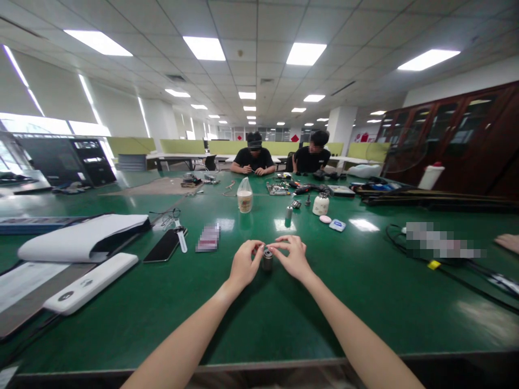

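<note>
A small dark metal cylinder (267, 261) with a ring-shaped top stands upright on the green table in front of me. My left hand (244, 263) is at its left, with thumb and index finger pinched together just above the top rim. From the right, my right hand (292, 257) brings its thumb and index finger to the same spot in a pinch, its other fingers loosely bent. Whatever lies between the fingertips is too small to name. Further back stands a silver metal cylinder (289, 213), out of reach of both hands.
Leftward lie a phone (162, 246), a watch (180, 239), a white power bank (91, 283) and a clipboard with papers (81, 237). A bagged cup (245, 195) and a white jar (320, 204) stand ahead. Cables (458, 273) lie at right. Two people sit opposite.
</note>
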Motion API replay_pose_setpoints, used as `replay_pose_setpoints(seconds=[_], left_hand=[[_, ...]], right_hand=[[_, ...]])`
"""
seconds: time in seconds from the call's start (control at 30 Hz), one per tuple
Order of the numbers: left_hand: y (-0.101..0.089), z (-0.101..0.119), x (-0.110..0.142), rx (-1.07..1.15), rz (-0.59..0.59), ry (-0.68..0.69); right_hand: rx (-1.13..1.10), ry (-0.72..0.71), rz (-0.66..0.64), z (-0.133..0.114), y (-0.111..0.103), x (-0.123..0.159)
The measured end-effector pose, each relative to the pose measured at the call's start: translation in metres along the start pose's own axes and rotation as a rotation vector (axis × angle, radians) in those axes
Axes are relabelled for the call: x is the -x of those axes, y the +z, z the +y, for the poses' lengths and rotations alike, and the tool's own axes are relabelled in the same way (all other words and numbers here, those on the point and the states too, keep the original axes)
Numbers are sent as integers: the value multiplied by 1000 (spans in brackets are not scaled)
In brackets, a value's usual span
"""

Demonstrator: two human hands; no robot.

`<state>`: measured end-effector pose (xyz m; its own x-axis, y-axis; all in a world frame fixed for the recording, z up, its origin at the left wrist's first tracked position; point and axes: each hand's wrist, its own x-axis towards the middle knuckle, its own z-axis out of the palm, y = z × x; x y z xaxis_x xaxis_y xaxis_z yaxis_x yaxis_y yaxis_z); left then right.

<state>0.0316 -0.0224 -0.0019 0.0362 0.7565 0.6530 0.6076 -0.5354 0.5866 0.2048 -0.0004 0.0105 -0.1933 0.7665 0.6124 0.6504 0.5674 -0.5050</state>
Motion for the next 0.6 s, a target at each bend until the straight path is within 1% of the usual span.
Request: replay_pose_setpoints(seconds=[0.13, 0.4, 0.5, 0.6], left_hand=[[0, 0, 1, 1, -4, -6], [-1, 3, 1, 10, -20, -2], [-1, 4, 1, 10, -22, -2], [0, 3, 1, 10, -23, -2]], right_hand=[[20, -20, -42, 0, 2, 2], [-13, -39, 22, -2, 5, 2], [-28, -35, 17, -2, 6, 2], [-30, -4, -15, 0, 8, 3]])
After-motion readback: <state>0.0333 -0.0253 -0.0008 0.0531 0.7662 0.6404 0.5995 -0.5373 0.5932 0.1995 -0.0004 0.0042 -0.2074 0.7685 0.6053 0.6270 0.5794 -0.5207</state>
